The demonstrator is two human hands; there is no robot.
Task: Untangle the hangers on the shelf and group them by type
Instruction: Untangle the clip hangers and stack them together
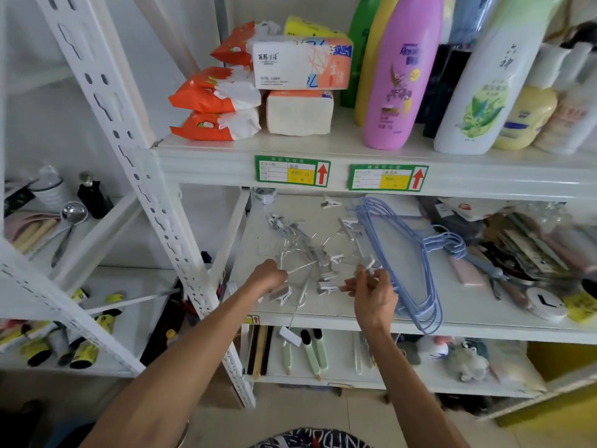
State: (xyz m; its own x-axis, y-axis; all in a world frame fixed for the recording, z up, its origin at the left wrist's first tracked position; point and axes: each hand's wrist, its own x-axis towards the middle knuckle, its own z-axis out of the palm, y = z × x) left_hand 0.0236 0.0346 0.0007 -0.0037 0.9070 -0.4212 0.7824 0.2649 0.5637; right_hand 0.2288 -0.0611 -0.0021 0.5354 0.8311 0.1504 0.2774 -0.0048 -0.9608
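A person's left hand [269, 277] closes around a thin wire of the tangled white clip hangers [323, 257] heaped on the middle shelf [484, 331], while the right hand [373, 294] pinches one white clip [371, 266] at the tangle's near right edge. Just to the right, a stack of blue wire hangers [428, 273] lies flat, its ends overhanging the shelf's front rim.

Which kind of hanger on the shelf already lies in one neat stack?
The blue wire hangers, nested together on the right; the white clip hangers lie tangled beside them.
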